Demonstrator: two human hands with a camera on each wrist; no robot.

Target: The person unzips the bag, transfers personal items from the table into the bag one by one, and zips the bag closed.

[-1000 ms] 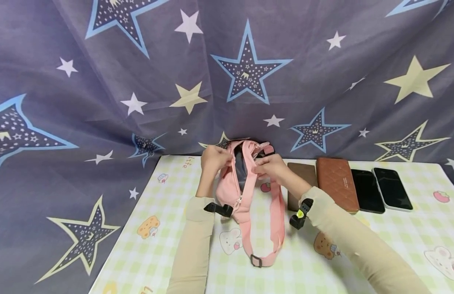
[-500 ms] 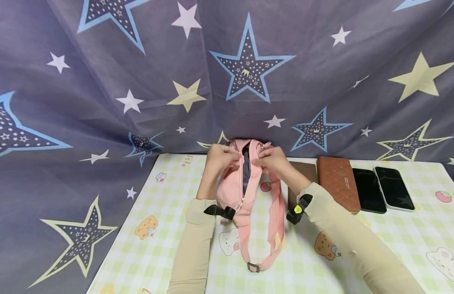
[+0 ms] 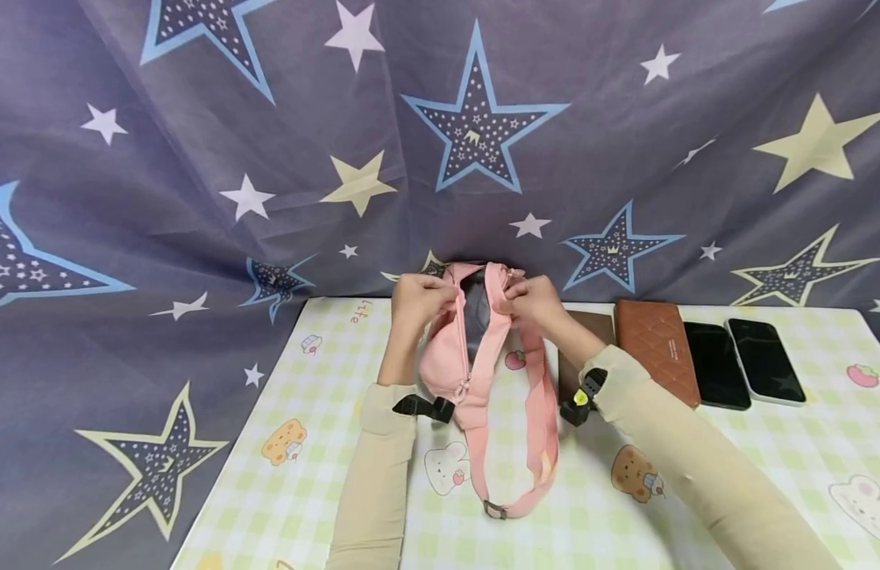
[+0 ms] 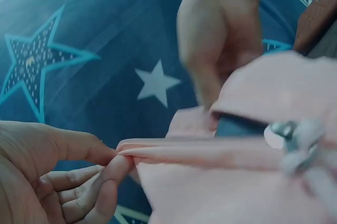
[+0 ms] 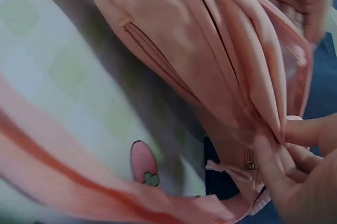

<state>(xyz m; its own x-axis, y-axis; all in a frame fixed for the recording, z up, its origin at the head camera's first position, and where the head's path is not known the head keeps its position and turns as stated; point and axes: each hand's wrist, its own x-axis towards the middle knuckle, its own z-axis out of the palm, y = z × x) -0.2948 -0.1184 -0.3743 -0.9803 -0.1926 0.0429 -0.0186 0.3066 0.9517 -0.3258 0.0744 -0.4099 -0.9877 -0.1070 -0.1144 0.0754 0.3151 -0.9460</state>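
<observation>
The pink bag has opened wider than half a second ago, we see. The left hand pinches one side of it between thumb and finger, and the right hand pinches the other side. The bag sits on the table by the starry cloth, its strap looping toward us. Past the right hand we see a brown wallet and two black phones

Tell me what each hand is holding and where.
The pink bag, by its opening: the left hand pinches one edge, the right hand the opposite edge.
</observation>
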